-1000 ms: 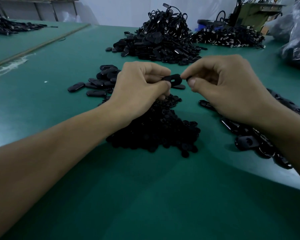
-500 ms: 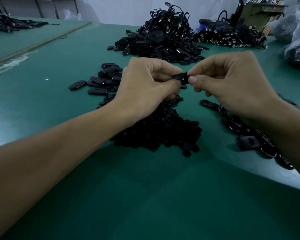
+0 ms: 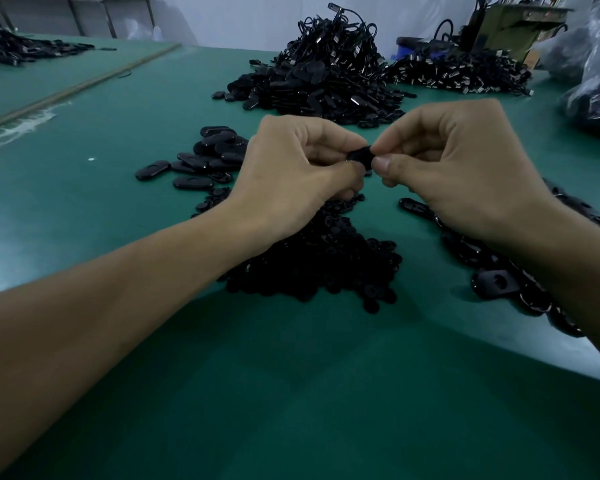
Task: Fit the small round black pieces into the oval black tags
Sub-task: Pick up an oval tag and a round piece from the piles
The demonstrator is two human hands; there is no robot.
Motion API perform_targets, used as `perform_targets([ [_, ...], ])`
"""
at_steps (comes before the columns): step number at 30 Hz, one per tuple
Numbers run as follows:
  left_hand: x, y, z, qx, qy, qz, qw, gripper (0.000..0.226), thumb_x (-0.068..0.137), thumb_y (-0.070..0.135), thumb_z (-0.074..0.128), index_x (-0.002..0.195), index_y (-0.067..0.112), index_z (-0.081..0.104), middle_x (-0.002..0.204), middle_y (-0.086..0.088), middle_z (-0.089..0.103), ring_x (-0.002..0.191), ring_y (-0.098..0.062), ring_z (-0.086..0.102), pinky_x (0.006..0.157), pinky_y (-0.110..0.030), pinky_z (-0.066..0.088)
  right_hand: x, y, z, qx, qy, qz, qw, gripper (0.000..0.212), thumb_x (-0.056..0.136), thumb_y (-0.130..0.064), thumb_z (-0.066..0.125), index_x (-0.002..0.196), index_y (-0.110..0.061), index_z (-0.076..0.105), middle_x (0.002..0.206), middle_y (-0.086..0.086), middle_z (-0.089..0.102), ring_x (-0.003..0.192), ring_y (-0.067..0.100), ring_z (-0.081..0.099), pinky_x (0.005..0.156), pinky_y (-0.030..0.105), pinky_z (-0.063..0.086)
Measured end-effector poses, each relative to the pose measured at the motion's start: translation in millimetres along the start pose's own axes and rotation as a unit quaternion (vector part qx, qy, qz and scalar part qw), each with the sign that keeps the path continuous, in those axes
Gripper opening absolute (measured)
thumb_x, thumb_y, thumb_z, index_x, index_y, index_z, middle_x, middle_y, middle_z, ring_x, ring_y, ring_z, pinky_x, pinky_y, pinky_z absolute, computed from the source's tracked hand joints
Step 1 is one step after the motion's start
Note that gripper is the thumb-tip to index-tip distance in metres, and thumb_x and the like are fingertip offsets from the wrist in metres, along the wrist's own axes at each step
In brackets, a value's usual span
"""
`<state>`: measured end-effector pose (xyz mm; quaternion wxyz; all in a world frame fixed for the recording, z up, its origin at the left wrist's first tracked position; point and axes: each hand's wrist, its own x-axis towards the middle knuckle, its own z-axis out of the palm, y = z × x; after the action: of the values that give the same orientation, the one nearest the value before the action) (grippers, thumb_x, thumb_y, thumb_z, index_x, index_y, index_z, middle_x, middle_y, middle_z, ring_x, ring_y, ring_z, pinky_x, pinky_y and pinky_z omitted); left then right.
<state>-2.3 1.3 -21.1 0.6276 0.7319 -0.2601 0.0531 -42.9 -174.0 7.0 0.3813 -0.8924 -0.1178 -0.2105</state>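
My left hand (image 3: 291, 168) and my right hand (image 3: 454, 168) meet above the green table (image 3: 291, 393). Between their fingertips sits one oval black tag (image 3: 360, 156), pinched from both sides by thumbs and forefingers. Most of the tag is hidden by the fingers, and I cannot see whether a round piece sits in it. Below the hands lies a heap of small round black pieces (image 3: 326, 265). A group of oval tags (image 3: 205, 157) lies to the left, and another row of tags (image 3: 496, 285) lies under my right forearm.
A large mound of black tags with cords (image 3: 323, 74) stands at the back centre, with a second pile (image 3: 465, 72) to its right. Plastic bags (image 3: 596, 81) sit at the far right. Another dark pile (image 3: 18, 50) lies on the far left table.
My right hand closed the gap and came onto the tag held by my left hand. Both hands now pinch it, slightly higher over the table.
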Motion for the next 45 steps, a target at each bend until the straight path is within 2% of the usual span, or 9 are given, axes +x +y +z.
perform_targets([
  [7, 2, -2, 0, 0.034, 0.002, 0.013, 0.999, 0.02, 0.081, 0.004, 0.078, 0.091, 0.021, 0.075, 0.079, -0.002, 0.078, 0.075, -0.02, 0.076, 0.077, -0.04, 0.063, -3, -4, 2, -0.034, 0.027, -0.002, 0.999, 0.02, 0.085, -0.012, 0.078, 0.08, -0.027, 0.066, 0.072, -0.006, 0.071, 0.068, 0.004, 0.069, 0.067, 0.021, 0.057],
  [9, 1, -3, 1, 0.071, 0.001, 0.036, 0.997, 0.02, 0.081, 0.006, 0.078, 0.091, 0.023, 0.075, 0.078, 0.001, 0.077, 0.074, -0.013, 0.075, 0.077, -0.035, 0.062, -4, -5, 4, -0.054, 0.045, 0.002, 0.998, 0.024, 0.084, -0.014, 0.079, 0.077, -0.027, 0.061, 0.07, -0.006, 0.07, 0.066, 0.003, 0.069, 0.062, 0.019, 0.056],
  [13, -4, -1, 5, 0.194, 0.011, 0.109, 0.975, 0.016, 0.086, 0.007, 0.072, 0.098, 0.018, 0.074, 0.077, 0.017, 0.07, 0.071, 0.004, 0.067, 0.069, -0.006, 0.049, -5, -5, 8, -0.055, 0.048, 0.021, 0.997, 0.026, 0.083, -0.016, 0.081, 0.073, -0.027, 0.059, 0.065, -0.005, 0.07, 0.059, 0.001, 0.066, 0.055, 0.015, 0.05],
  [21, -2, -4, 1, 0.26, 0.028, 0.142, 0.955, 0.012, 0.09, 0.014, 0.072, 0.101, 0.016, 0.073, 0.08, 0.015, 0.068, 0.073, -0.002, 0.064, 0.066, -0.011, 0.049, -6, -8, 8, 0.046, -0.012, 0.027, 0.999, 0.014, 0.088, -0.003, 0.072, 0.088, -0.017, 0.07, 0.068, -0.004, 0.075, 0.066, 0.011, 0.074, 0.065, 0.023, 0.06],
  [25, 1, -6, -2, 0.225, 0.017, 0.116, 0.967, 0.009, 0.09, 0.012, 0.072, 0.099, 0.015, 0.072, 0.079, 0.016, 0.069, 0.069, 0.004, 0.064, 0.066, -0.009, 0.048, -4, -2, 5, -0.004, 0.004, -0.006, 1.0, 0.013, 0.088, -0.012, 0.075, 0.095, -0.023, 0.074, 0.073, -0.007, 0.074, 0.072, 0.002, 0.072, 0.07, 0.016, 0.057],
  [28, 3, -6, -2, 0.155, -0.013, 0.073, 0.985, 0.007, 0.091, 0.012, 0.073, 0.096, 0.015, 0.071, 0.079, 0.009, 0.073, 0.068, 0.0, 0.067, 0.069, -0.019, 0.055, -2, 3, 2, -0.076, 0.02, -0.026, 0.997, 0.017, 0.088, -0.022, 0.076, 0.103, -0.028, 0.074, 0.088, -0.018, 0.069, 0.079, -0.004, 0.066, 0.069, 0.004, 0.045],
  [34, 5, -5, -3, 0.085, -0.031, 0.035, 0.995, 0.009, 0.09, 0.008, 0.073, 0.096, 0.016, 0.072, 0.075, 0.004, 0.074, 0.067, -0.008, 0.068, 0.065, -0.021, 0.056, 2, 11, -1, 0.007, -0.032, 0.007, 0.999, 0.01, 0.087, -0.018, 0.077, 0.095, -0.024, 0.075, 0.085, -0.008, 0.076, 0.081, 0.003, 0.072, 0.083, 0.025, 0.058],
  [40, 5, -6, -4, 0.008, -0.022, -0.011, 1.0, 0.013, 0.087, 0.003, 0.076, 0.097, 0.008, 0.07, 0.076, -0.004, 0.076, 0.067, -0.013, 0.071, 0.066, -0.022, 0.057, 2, 14, -1, 0.04, -0.025, 0.013, 0.999, 0.005, 0.085, -0.02, 0.079, 0.088, -0.021, 0.074, 0.077, -0.008, 0.075, 0.071, 0.001, 0.069, 0.07, 0.015, 0.055],
  [45, 6, -3, -4, 0.032, -0.016, 0.003, 0.999, 0.009, 0.085, 0.005, 0.078, 0.09, 0.011, 0.073, 0.076, -0.008, 0.077, 0.064, -0.015, 0.072, 0.069, -0.026, 0.061, 3, 13, -1, 0.029, -0.02, 0.013, 0.999, 0.007, 0.085, -0.019, 0.078, 0.083, -0.023, 0.073, 0.076, -0.006, 0.074, 0.068, 0.003, 0.068, 0.07, 0.022, 0.058],
])
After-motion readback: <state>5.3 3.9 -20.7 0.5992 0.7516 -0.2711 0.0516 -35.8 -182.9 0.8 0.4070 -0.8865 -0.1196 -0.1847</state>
